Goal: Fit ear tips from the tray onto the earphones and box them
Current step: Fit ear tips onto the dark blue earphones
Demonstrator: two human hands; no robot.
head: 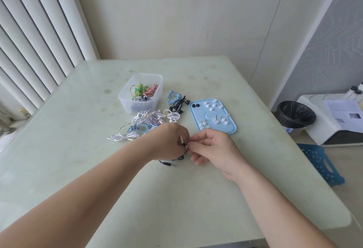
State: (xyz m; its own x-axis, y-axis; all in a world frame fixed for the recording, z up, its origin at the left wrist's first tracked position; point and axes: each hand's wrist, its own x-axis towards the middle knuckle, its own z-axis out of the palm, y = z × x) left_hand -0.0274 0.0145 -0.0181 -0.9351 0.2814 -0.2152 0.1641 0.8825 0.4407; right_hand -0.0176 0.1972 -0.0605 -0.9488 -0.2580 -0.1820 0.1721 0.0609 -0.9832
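My left hand (169,142) grips a dark earphone (183,145) at the middle of the table; its cable and jack plug (169,163) trail out below the hand. My right hand (212,150) meets it from the right, thumb and forefinger pinching at the earbud; what they pinch is too small to make out. A light blue tray (231,128) with several white ear tips and two black ones lies just beyond my right hand. A clear plastic box (127,102) at the back holds coiled coloured earphones.
A heap of white, blue and purple earphones (141,126) lies between the box and my left hand. Black and blue coiled pairs (177,100) sit left of the tray. Off the table's right edge stand a black-lined bin (296,114) and a blue stool (322,163).
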